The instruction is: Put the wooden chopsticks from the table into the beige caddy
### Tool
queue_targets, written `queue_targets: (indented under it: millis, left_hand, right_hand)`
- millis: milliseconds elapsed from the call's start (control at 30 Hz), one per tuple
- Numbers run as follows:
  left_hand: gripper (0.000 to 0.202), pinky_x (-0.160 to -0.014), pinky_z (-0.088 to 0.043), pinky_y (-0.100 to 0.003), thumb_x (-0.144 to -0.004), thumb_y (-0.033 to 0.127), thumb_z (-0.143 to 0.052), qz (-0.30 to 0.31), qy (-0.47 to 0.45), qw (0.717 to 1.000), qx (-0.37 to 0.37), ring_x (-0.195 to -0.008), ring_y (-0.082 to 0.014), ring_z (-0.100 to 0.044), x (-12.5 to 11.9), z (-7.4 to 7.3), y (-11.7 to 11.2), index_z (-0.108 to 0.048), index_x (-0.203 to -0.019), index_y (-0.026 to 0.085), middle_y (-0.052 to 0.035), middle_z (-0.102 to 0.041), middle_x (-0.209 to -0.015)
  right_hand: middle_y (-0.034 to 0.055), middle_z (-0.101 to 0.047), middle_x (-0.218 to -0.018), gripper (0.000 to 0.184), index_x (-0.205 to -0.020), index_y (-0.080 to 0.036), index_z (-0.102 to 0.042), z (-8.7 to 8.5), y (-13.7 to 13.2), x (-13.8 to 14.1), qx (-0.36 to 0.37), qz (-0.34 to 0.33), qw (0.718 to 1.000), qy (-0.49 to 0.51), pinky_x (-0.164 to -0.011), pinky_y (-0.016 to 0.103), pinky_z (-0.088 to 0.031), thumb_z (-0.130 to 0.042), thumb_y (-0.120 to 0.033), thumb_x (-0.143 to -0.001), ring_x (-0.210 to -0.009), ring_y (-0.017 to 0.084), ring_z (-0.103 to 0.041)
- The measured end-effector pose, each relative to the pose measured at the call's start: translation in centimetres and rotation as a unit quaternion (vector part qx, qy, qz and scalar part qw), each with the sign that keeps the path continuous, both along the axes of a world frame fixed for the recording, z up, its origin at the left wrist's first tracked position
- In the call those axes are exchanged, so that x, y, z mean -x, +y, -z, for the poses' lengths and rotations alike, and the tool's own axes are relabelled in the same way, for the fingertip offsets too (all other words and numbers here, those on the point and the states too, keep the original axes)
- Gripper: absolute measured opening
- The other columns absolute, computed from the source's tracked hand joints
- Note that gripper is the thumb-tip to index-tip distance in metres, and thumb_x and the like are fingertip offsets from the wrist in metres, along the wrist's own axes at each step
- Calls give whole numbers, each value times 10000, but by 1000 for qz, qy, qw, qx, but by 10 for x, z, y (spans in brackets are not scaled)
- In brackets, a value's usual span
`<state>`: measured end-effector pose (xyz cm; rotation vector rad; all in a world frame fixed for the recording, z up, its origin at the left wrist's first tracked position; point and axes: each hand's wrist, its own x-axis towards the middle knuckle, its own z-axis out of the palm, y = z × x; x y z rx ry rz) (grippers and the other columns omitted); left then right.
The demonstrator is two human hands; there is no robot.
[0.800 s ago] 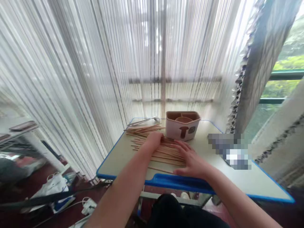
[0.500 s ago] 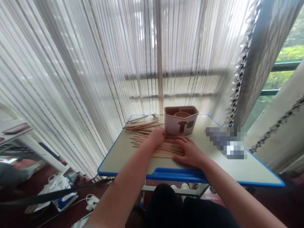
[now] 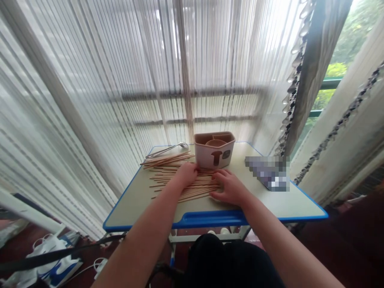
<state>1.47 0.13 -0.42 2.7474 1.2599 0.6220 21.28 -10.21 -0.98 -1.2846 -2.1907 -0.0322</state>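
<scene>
Several thin wooden sticks lie spread across a small desk with a blue rim. My left hand rests palm down on the sticks near their middle, fingers curled a little. My right hand lies flat on the right ends of the sticks, fingers stretched out. Just beyond both hands stands a pinkish divided holder with a mushroom picture on its front. A second bunch of sticks lies at the back left.
A metal spoon lies at the desk's far left corner. A blurred-out object sits on the right side. Sheer striped curtains hang close behind the desk. Bags and cables lie on the floor at lower left.
The view has swung so the desk sits lower and further left. Both hands have stayed on the sticks, the right hand drawing slightly inward toward the holder.
</scene>
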Motion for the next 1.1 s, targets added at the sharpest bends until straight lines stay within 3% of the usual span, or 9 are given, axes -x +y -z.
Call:
queue_targets:
  millis: [167,333,500,700,867,1100]
  left_hand:
    - [289,-884,-443,-293,-766,146,-441,-6,0,1000,-4,-905,-191,-605,-1,0,-2,-685,-917,187,-58,-681,-942]
    - [295,-880,-444,-294,-768,136,-439,-19,-12,1000,-8,-915,-191,-602,-2,-1,-4,-678,-933,186,-60,-677,-953]
    - [270,-852,-451,-286,-798,162,-431,-6,-34,999,-13,-899,-183,-605,-2,-10,-8,-670,-922,186,-57,-675,-943]
    - [265,-811,-445,-285,-851,297,-437,7,-157,984,-82,-846,-173,-599,-4,-19,-22,-616,-993,162,-55,-671,-891]
    - [324,-794,-438,-325,-791,422,-535,41,-98,988,-112,-815,-204,-591,-5,-21,-32,-613,-982,173,-62,-662,-848]
    - [213,-764,-446,-322,-838,265,-463,15,-27,993,-117,-790,-202,-593,-8,-9,-23,-660,-848,185,-78,-658,-818]
  right_hand:
    - [59,-571,-906,179,-726,-202,-558,-2,-5,5,-15,-18,999,-27,-821,354,-405,-638,-359,-693,-913,213,-482]
    - [51,-578,-875,22,-718,-207,-582,1,-3,1,-14,-25,999,-18,-812,338,-414,-574,-226,-726,-890,198,-495]
    - [54,-594,-947,58,-757,-208,-605,6,2,-5,-25,-20,999,30,-838,336,-419,-552,-190,-739,-923,195,-507]
    - [48,-600,-831,96,-824,-198,-561,10,7,-12,-72,50,988,125,-776,328,-435,-484,-255,-829,-829,182,-541]
    - [50,-601,-795,176,-893,-188,-547,9,9,-17,-123,130,959,220,-668,305,-445,-457,-335,-856,-705,165,-544]
    - [67,-613,-813,249,-942,-172,-557,8,9,-24,-131,174,924,314,-675,320,-458,-455,-382,-854,-709,171,-560]
